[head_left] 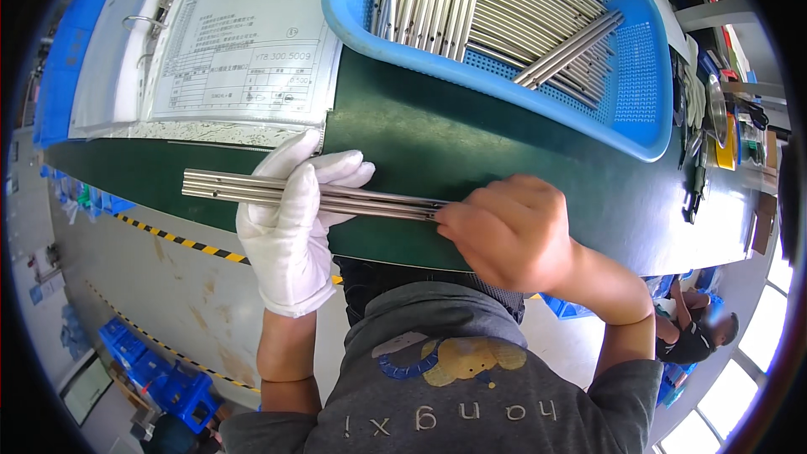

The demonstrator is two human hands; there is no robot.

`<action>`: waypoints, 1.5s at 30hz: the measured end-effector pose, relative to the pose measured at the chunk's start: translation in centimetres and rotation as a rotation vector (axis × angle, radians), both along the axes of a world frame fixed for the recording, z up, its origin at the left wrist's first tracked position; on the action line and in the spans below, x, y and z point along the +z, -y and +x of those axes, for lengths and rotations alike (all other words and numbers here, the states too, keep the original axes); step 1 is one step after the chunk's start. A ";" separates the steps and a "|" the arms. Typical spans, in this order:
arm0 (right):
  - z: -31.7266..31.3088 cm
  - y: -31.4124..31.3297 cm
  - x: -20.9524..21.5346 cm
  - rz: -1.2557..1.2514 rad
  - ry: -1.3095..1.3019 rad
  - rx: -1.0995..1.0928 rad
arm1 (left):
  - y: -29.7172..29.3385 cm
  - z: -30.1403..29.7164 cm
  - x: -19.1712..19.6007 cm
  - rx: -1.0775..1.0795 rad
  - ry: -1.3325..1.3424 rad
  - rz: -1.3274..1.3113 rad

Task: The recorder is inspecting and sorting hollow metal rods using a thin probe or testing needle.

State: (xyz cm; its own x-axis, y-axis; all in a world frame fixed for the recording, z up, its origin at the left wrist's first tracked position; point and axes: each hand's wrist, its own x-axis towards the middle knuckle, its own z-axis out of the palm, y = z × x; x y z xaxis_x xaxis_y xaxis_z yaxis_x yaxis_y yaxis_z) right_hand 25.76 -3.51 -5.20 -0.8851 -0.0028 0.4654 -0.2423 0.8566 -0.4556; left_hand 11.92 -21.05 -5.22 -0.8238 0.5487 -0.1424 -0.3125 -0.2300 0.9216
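Looking down, we see a blue perforated basket [643, 76] at the far side of the tabletop [471, 143], loaded with long silver metal rods [471, 0]; most lie in a rough parallel stack, and a few rods [572, 49] lie diagonally across the top toward the basket's right wall. Far left, an open ring binder [151, 34] with a sleeved drawing sheet [244, 42] sits just beside the basket.

Tabletop is dark green. Open surface runs between the basket and the near edge, widest at centre and right. Near edge curves just under our hands; below it is concrete floor with yellow-black hazard tape [181, 241]. Small tools and clutter [714, 130] crowd the far right end.

We hold a bundle of rods [252, 187] low over the near edge, roughly parallel to it. Left hand [294, 219], in a white glove, is wrapped around the bundle mid-length, fingers curled over it. Right hand [508, 231], bare, is closed on the bundle's right end, hiding the tips. Left end of the bundle sticks out free past the glove.
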 end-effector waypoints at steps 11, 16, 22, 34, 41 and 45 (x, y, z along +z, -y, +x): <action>1.0 -1.8 2.2 -0.054 -0.289 -0.068 | 0.1 -0.2 0.1 0.044 0.046 -0.077; 3.4 -4.4 2.0 0.055 -0.369 -0.049 | -2.2 -3.3 6.0 0.038 0.051 -0.107; 4.4 -6.2 -0.8 -0.045 -0.378 0.022 | -13.3 -5.5 14.8 -0.489 -0.555 -0.041; 5.2 -6.6 -1.0 -0.095 -0.314 -0.032 | -30.4 -0.5 8.7 -1.163 -1.025 -1.131; 5.1 -6.6 -0.8 -0.062 -0.290 -0.018 | -27.6 0.9 8.1 -0.905 -1.402 -1.056; 5.1 -6.2 -0.9 -0.084 -0.278 -0.010 | -25.5 -0.1 8.8 -0.834 -1.383 -1.167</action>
State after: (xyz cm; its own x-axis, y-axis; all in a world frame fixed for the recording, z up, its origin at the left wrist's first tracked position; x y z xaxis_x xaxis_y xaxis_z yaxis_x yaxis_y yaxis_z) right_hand 30.86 2.71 -6.11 -0.7234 0.0542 0.6883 -0.3591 0.8219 -0.4422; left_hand 11.81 4.48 3.60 -0.3056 0.9167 -0.2575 0.9227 0.3519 0.1575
